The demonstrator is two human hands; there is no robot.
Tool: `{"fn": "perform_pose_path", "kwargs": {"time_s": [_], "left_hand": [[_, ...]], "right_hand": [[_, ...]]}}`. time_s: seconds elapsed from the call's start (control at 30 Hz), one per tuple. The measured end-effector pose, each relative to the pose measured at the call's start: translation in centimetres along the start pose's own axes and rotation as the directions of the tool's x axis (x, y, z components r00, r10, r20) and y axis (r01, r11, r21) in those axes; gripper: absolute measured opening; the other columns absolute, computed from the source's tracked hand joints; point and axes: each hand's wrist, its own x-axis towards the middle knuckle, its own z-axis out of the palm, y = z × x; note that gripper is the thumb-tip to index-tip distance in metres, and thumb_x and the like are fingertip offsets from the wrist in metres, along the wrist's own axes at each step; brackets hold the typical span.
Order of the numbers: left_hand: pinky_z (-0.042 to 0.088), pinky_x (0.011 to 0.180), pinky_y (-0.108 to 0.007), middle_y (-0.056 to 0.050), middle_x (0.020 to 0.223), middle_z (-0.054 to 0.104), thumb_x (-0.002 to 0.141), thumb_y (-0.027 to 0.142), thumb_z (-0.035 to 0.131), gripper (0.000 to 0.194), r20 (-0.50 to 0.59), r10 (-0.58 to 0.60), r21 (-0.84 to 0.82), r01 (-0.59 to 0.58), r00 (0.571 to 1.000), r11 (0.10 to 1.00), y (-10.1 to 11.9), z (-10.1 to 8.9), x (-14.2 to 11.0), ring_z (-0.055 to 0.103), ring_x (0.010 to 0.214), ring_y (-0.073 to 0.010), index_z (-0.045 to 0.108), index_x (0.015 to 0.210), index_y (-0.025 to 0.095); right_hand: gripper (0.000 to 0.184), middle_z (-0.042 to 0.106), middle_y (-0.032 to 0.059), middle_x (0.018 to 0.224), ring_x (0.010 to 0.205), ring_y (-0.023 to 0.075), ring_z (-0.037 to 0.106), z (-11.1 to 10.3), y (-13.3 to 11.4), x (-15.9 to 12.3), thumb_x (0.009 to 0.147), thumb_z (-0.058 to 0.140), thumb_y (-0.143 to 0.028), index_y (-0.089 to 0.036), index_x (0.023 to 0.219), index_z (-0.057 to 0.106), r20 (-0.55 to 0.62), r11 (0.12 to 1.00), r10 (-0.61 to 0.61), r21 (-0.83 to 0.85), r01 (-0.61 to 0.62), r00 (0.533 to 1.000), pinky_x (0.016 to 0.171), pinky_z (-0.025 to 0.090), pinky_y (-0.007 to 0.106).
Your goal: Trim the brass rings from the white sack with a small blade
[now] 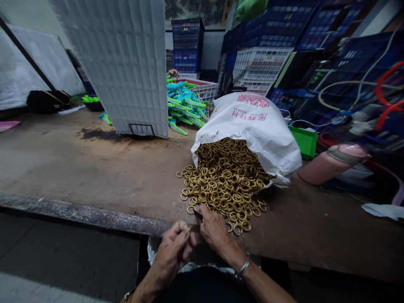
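- Brass-coloured rings (227, 176) seem to be handled singly: the left hand (175, 245) has its grip curled inward; whether around a ring I cannot tell.
- Right hand (215, 229) grasps a slim dark tool (198, 214); the next move calls for fine fingertip control.
- Beyond, rings spill across the surface (94, 176) from a white sack (249, 122).

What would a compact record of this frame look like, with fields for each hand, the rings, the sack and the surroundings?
Left hand: fingers curled; its grip is hard to make out
Right hand: holds a slim dark object beside the ring pile
Rings: gold-coloured rings, spilling from the sack onto the table
Sack: white sack, red print, mouth toward the person
Behind: green and blue pieces, stacked crates, another person's hand
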Motion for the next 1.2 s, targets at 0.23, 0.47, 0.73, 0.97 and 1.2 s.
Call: {"fn": "perform_pose_path", "kwargs": {"time_s": [0.23,0.47,0.73,0.97,1.2], "left_hand": [[0.021,0.036,-0.016,0.003,0.058,0.052,0.072,0.039,0.059,0.023,-0.141,-0.043,-0.172,0.018,0.989,0.985,0.2,-1.5,0.6,0.033,0.039,-0.004,0.05,0.072,0.018],[0.029,0.04,-0.016,0.001,0.068,0.055,0.061,0.031,0.07,0.026,-0.132,-0.178,-0.415,0.109,0.975,0.903,0.9,-1.9,1.4,0.047,0.052,-0.0068,0.057,0.079,0.017],[0.028,0.036,-0.014,0.002,0.065,0.052,0.066,0.033,0.067,0.025,-0.153,-0.036,-0.26,-0.005,0.988,0.966,0.8,-1.2,2.3,0.047,0.052,-0.007,0.049,0.069,0.016],[0.021,0.033,-0.014,0.009,0.047,0.041,0.067,0.047,0.061,0.033,-0.212,0.018,0.063,-0.005,0.977,0.998,0.1,0.5,2.8,0.029,0.034,-0.0029,0.05,0.074,0.017],[0.039,0.053,-0.02,0.003,0.054,0.052,0.07,0.037,0.06,0.025,-0.181,0.264,0.309,-0.201,0.947,0.93,0.1,0.8,2.9,0.046,0.052,-0.0093,0.054,0.061,0.015]], "right_hand": [[0.03,0.061,0.0074,0.09,0.08,0.0213,0.056,1.8,-1.1,1.3,0.075,0.048,-0.017,-0.02,0.104,0.041,-0.075,0.995,-0.009,-0.1,0.002,0.997,0.064,0.03,0.027],[0.029,0.059,0.0072,0.083,0.076,0.0204,0.054,1.2,-1.0,1.3,0.072,0.045,-0.016,-0.017,0.101,0.043,-0.101,0.995,-0.046,-0.091,0.036,0.994,0.064,0.032,0.028],[0.005,0.05,-0.0025,0.064,0.058,0.0111,0.044,-0.4,0.2,1.2,0.076,0.041,-0.018,-0.02,0.076,0.046,-0.035,0.915,0.011,0.404,0.004,0.999,0.054,0.028,0.021],[0.013,0.041,-0.0052,0.06,0.057,0.0095,0.037,-2.8,-0.4,-0.5,0.078,0.042,-0.025,-0.019,0.068,0.043,-0.041,0.78,-0.055,0.622,0.068,0.998,0.054,0.028,0.02],[0.023,0.043,-0.0053,0.055,0.053,0.009,0.039,-2.4,-0.5,-0.9,0.082,0.04,-0.037,-0.019,0.067,0.045,0.097,0.613,0.032,0.784,-0.096,0.995,0.052,0.032,0.021]]}}
